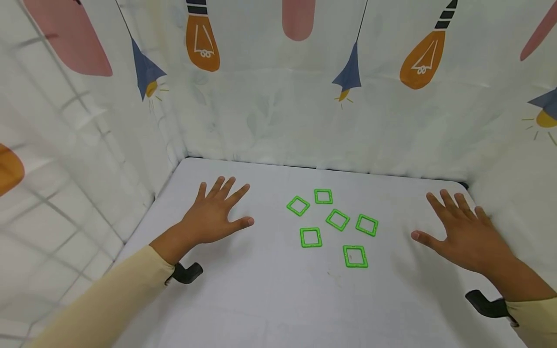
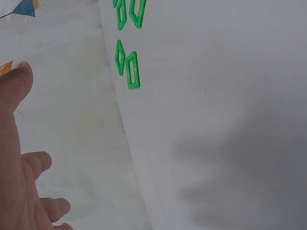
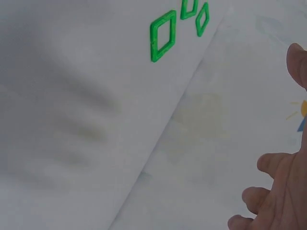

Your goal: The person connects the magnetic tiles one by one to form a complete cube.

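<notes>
Several green square frames with hollow middles lie flat and apart on the white table (image 1: 270, 290). One green square frame (image 1: 323, 190) is at the back of the group, another green square frame (image 1: 356, 266) nearest the front. To the left of them my left hand (image 1: 211, 215) hovers over the table, fingers spread and holding nothing. My right hand (image 1: 470, 237) is held above the table on the right, its fingers also spread, nothing in it. Shadows of both hands fall on the tabletop. In the right wrist view a green frame (image 3: 152, 43) shows closest to the camera.
A pale curtain (image 1: 270, 111) printed with lamps and bulbs hangs behind the table and along both sides. Through its left part a wire grid (image 1: 56, 205) shows. Black wrist straps (image 1: 187, 273) stick out beside both cream sleeves (image 1: 109, 295).
</notes>
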`<state>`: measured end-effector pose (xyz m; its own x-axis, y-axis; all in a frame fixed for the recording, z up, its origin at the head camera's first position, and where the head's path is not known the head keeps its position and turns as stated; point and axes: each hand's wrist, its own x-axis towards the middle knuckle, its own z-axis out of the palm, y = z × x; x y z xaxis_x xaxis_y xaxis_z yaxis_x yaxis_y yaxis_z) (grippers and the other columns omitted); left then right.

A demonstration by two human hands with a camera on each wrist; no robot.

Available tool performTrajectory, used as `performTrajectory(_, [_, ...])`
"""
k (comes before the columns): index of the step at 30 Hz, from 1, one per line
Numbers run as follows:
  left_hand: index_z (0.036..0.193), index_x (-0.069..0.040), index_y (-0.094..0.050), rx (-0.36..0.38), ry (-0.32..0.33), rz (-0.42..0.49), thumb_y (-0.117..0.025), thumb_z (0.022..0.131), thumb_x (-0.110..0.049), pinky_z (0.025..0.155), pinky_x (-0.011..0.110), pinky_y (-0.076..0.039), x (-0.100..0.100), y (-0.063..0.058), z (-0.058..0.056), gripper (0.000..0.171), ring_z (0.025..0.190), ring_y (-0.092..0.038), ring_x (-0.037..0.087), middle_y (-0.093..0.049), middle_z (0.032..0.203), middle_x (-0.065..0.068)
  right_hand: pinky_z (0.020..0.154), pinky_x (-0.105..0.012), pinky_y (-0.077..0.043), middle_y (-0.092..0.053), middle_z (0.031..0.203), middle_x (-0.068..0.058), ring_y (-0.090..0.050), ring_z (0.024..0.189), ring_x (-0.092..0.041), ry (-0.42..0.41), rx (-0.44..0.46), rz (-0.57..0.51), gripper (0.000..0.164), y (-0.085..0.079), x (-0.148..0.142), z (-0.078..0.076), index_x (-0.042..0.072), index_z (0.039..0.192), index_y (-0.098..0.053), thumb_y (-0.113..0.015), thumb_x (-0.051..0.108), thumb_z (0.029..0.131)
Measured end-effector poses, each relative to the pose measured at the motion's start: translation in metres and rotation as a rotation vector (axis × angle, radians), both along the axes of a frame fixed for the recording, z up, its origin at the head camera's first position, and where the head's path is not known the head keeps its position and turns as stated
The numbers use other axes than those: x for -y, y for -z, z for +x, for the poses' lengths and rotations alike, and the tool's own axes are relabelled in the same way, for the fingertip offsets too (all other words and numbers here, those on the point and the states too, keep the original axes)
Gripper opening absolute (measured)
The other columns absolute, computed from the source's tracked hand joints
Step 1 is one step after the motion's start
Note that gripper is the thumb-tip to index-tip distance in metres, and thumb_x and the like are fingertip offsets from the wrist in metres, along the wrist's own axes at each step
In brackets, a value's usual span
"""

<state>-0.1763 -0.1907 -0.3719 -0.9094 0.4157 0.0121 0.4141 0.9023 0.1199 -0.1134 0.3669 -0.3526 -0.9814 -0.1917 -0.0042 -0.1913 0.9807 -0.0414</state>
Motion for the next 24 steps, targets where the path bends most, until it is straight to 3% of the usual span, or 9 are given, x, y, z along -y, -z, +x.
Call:
performTrajectory(9, [0.165,-0.03,-0.02,0.016,0.019,0.015,-0.033,0.09,-0.087,0.115,0.069,0.001,-0.006,0.01,0.002,0.095,0.155,-0.004,0.039,-0.016,0.169,0.016,0.112,-0.07,0.009,-0.01,0.165,-0.03,0.006,0.15,-0.051,-0.006,0.015,-0.028,0.106,0.007,0.004,0.002,0.007,0.165,-0.005,-0.055,0.069,0.095])
performTrajectory(17, [0.163,-0.027,-0.03,0.006,0.047,0.097,-0.04,0.091,-0.083,0.117,0.066,-0.008,-0.013,0.018,0.005,0.091,0.152,-0.018,0.041,-0.028,0.165,0.016,0.115,-0.062,0.013,-0.013,0.165,-0.029,0.004,0.152,-0.047,-0.032,-0.03,-0.057,0.104,0.019,0.005,0.006,0.01,0.165,-0.006,-0.056,0.069,0.095])
performTrajectory(24, [0.161,-0.026,-0.035,0.001,0.061,0.124,-0.042,0.091,-0.082,0.117,0.064,-0.014,-0.019,0.027,0.007,0.09,0.149,-0.028,0.043,-0.036,0.161,0.016,0.115,-0.064,0.01,-0.013,0.166,-0.029,0.002,0.152,-0.048,-0.033,-0.001,-0.057,0.105,0.022,0.01,0.006,0.009,0.165,-0.009,-0.056,0.07,0.094])
